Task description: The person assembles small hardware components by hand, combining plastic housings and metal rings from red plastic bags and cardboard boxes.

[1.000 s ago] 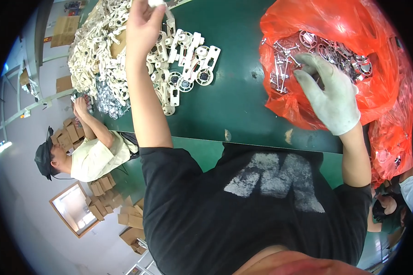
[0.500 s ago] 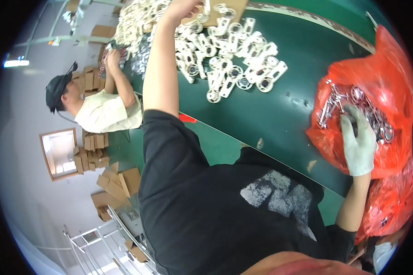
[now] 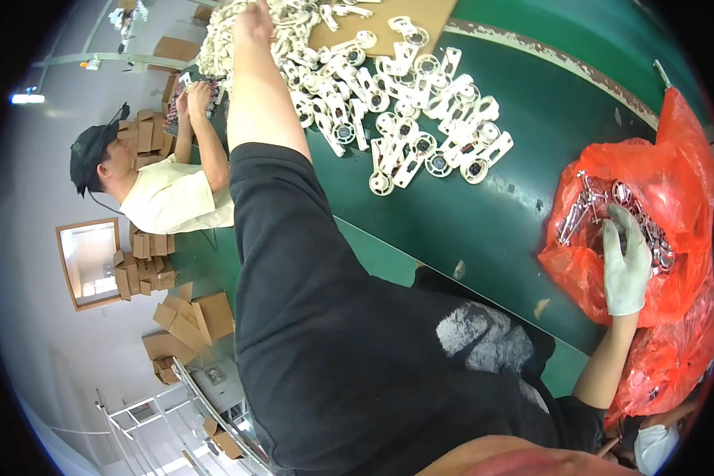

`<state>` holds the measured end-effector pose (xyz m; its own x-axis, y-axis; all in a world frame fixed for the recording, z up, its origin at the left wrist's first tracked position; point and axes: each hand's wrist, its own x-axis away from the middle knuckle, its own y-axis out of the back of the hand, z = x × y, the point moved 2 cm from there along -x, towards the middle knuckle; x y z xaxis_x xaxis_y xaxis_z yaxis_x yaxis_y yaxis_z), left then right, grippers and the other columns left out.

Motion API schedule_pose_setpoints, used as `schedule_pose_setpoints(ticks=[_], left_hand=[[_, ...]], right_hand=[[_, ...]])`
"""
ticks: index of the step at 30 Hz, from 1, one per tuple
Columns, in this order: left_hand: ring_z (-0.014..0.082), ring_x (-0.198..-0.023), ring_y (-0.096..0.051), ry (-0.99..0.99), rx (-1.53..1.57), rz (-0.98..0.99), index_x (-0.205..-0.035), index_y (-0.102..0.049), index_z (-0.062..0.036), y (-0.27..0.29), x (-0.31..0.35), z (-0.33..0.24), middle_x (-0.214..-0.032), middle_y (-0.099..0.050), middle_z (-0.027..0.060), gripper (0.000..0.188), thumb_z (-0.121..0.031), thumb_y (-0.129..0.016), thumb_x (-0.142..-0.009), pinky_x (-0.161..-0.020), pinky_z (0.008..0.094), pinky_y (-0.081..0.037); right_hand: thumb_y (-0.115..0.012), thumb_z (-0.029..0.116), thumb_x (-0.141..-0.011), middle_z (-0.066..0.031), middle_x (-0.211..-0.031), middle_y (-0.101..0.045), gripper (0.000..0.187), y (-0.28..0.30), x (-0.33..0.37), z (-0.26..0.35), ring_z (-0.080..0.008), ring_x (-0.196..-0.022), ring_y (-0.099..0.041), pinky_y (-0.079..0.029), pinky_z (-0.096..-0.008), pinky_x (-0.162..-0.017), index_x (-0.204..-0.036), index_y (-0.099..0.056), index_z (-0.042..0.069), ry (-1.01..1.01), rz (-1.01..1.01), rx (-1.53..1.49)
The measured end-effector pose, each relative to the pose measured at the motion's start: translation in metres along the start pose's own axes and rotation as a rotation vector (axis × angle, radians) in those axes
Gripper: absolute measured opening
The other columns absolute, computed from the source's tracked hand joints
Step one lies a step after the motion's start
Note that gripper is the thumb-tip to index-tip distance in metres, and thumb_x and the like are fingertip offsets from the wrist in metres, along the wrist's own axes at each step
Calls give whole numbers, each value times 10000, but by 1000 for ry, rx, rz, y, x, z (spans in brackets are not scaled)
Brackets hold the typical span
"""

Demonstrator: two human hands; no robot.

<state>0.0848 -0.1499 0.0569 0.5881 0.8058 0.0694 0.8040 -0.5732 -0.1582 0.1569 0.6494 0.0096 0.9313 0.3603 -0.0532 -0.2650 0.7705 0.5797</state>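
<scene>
My bare left hand (image 3: 254, 25) is stretched out far to the upper left, over a heap of white plastic parts (image 3: 222, 49). Its fingers are mostly hidden behind the hand, so whether they grip anything does not show. My right hand (image 3: 627, 266), in a pale glove, reaches into the mouth of a red plastic bag (image 3: 666, 174). Thumb and fingers are apart there, with no thing plainly between them. Shiny metal parts (image 3: 583, 210) lie in the bag around the fingertips. Another group of white parts with round ends (image 3: 420, 119) lies on the green table between my hands.
A brown cardboard sheet (image 3: 381, 28) lies at the table's far side. To the left, a person in a cap and pale shirt (image 3: 170, 190) handles parts at the same table. A second red bag (image 3: 662, 357) sits beside the near right edge. Cardboard boxes (image 3: 190, 321) stand behind on the left.
My left hand has swung left, from near the cardboard sheet to the white heap; the white piece seen by it earlier no longer shows. My right hand stays in the bag. The view has shifted slightly.
</scene>
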Motion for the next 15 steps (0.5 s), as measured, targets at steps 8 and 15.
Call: schedule_pose_setpoints(ticks=[8, 15], left_hand=[[172, -887, -734, -444, -1140, 580, -1216, -720, -66, -143, 227, 13, -998, -776, 75, 378, -333, -621, -968, -738, 290, -543], [348, -876, -729, -517, -1588, 388, -999, -766, -49, -136, 313, 47, -910, -762, 154, 340, -366, -678, -912, -800, 447, -568]], right_hand=[[-653, 84, -978, -127, -993, -735, 266, -4, -5, 12, -156, -840, -664, -538, -303, -818, -1220, -671, -26, -43, 39, 55], [-657, 123, -971, -136, -906, -725, 283, -5, -3, 23, -162, -811, -680, -542, -303, -804, -1214, -686, -20, -32, 53, 46]])
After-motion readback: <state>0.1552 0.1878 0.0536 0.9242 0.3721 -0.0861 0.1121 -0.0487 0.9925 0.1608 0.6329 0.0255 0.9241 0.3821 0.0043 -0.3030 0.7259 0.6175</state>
